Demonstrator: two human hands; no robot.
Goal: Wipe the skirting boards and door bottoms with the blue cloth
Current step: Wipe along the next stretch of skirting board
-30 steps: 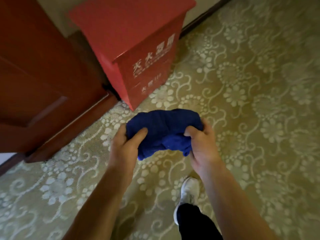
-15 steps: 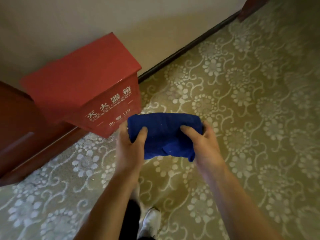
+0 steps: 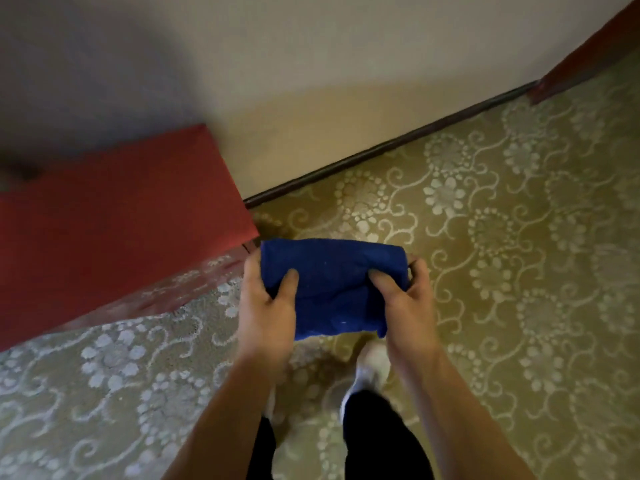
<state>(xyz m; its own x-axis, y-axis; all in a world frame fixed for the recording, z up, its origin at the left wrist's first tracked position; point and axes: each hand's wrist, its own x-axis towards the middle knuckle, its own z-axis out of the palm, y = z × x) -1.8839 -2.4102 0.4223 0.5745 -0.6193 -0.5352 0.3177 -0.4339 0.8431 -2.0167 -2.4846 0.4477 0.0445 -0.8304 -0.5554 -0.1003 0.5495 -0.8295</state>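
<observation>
A folded blue cloth (image 3: 330, 285) hangs in front of me above the carpet. My left hand (image 3: 265, 306) grips its left edge, thumb on top. My right hand (image 3: 408, 299) grips its right edge the same way. A dark skirting board (image 3: 391, 145) runs along the foot of the cream wall from beside the red box up to the right. A reddish-brown door frame (image 3: 585, 57) meets it at the top right corner.
A red fire-extinguisher box (image 3: 114, 216) stands on the floor against the wall at left, close to my left hand. Patterned green-gold carpet (image 3: 519, 254) covers the floor. My white shoe (image 3: 370, 368) and dark trouser legs show below the cloth.
The view has swung right along the wall: the red door at left has left the frame, the box has shifted left, and more skirting board shows. Both hands keep holding the cloth.
</observation>
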